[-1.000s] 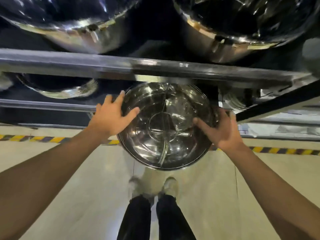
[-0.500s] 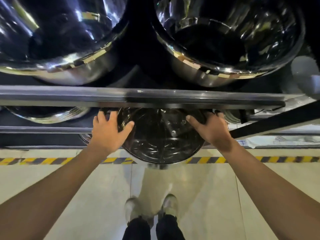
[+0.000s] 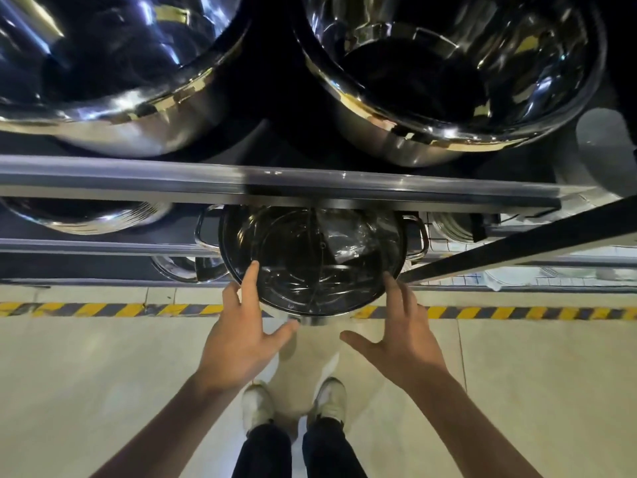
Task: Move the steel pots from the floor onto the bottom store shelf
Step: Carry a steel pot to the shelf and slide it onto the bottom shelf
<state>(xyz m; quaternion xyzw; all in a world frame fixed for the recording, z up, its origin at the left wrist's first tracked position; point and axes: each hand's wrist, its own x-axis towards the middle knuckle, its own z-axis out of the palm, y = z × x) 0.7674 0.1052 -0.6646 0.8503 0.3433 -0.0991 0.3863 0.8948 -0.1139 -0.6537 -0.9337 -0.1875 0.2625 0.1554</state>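
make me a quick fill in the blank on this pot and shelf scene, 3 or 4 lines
1. The stripes on the floor tape are black and ____.
2. The lidded steel pot has a loop handle on each ____.
3. Both hands, the left hand and the right hand, have their fingers spread ____.
4. The person's shoes are ____ in colour.

Missing words: yellow; side; open; white

Overhead light leaves bright streaks of glare on the big steel bowls [image 3: 455,81] at the top. The shelf interior is dark, the floor [image 3: 103,374] evenly lit. Wide-angle distortion bends edges; fingers are slightly blurred.
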